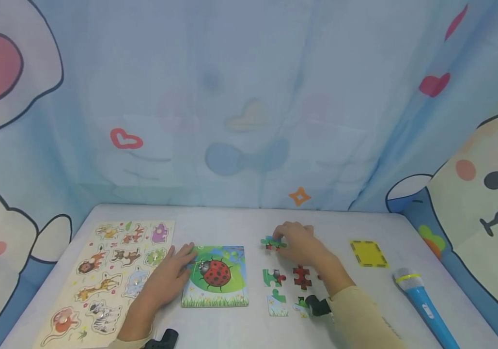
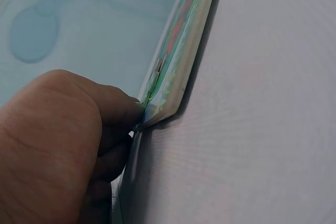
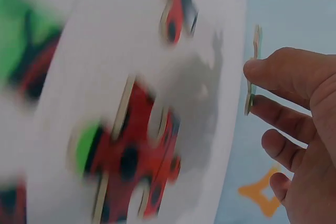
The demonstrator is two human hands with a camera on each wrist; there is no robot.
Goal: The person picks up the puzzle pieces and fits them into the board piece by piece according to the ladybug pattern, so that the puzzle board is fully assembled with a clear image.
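My left hand (image 1: 168,278) rests on the left edge of a square ladybug puzzle board (image 1: 236,298) lying flat. In the left wrist view, the thumb (image 2: 118,103) touches the board's edge and the other fingers sit beside it. Over the far part of the table, my right hand (image 1: 299,242) pinches a small puzzle piece (image 3: 249,103) between thumb and index finger, seen edge-on in the right wrist view. Loose puzzle pieces lie below: a red one (image 1: 302,277), a green and red one (image 1: 272,277), and a green one with grass (image 1: 277,304).
A large animal peg puzzle (image 1: 72,286) covers the table's left side. On the right lie a yellow square frame (image 1: 368,253) and a blue toy microphone (image 1: 427,308). A blue printed curtain (image 1: 249,160) hangs behind the table.
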